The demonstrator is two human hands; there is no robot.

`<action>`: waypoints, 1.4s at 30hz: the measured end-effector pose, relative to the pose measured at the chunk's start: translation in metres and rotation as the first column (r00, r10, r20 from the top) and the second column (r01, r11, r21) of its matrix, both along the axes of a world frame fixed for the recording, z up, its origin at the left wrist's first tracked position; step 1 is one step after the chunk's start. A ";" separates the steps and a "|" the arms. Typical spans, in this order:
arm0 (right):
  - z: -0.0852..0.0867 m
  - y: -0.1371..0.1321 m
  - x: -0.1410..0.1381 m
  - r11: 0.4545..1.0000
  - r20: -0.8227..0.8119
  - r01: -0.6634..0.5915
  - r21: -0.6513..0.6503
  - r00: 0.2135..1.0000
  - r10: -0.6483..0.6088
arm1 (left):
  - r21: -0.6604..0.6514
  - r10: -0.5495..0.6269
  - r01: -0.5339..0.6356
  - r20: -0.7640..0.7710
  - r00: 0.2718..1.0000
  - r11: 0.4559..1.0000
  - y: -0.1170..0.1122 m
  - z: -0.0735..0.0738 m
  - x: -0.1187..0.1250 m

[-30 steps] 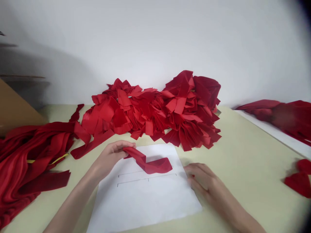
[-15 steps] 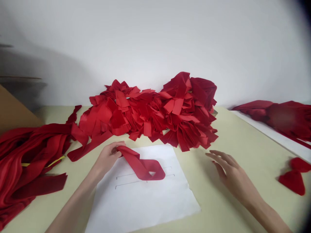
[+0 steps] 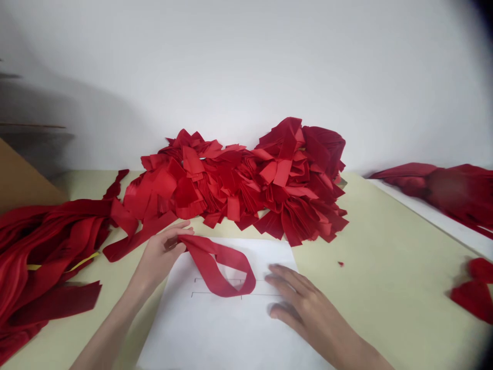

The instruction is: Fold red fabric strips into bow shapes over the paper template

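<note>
A red ribbon (image 3: 227,289) curls in an open loop over a white paper sheet (image 3: 215,329) with thin ruled lines. Its upper left end is pinched in my left hand (image 3: 159,253), near the sheet's top left corner. My right hand (image 3: 302,303) lies low over the right part of the paper, just to the right of the loop and apart from it. Its fingers are stretched out with nothing between them. Part of the ruled lines is hidden beneath the ribbon and my right hand.
Behind the sheet, a large heap of cut red ribbon pieces (image 3: 231,185) stands against the wall. A bundle of long red ribbons (image 3: 46,241) lies at the left. Folded red pieces (image 3: 473,298) and more red fabric (image 3: 435,182) are at the right. A small red scrap (image 3: 341,264) lies on the table.
My right hand has moved left, from the bare tabletop to over the paper. The ribbon's loop has opened wider. My left hand keeps its pinch, and the paper has shifted slightly right.
</note>
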State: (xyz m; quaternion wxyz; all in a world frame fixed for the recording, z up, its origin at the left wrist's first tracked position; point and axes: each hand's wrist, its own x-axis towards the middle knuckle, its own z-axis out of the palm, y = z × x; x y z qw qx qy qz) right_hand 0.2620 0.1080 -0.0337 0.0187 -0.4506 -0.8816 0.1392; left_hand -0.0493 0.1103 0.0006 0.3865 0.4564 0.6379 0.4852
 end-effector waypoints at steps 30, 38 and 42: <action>0.032 0.072 0.004 0.777 -0.530 0.235 -0.584 0.614 -0.584 | -0.099 -0.116 0.150 0.290 0.950 0.984 0.004 -0.021 0.018; 0.023 0.079 0.008 0.682 -0.471 0.287 -0.673 0.545 -0.694 | -0.067 -0.099 0.131 0.356 0.929 0.989 0.002 -0.017 0.029; 0.020 0.080 0.009 0.695 -0.474 0.322 -0.643 0.546 -0.691 | -0.058 -0.116 0.144 0.347 0.931 0.988 0.000 -0.015 0.032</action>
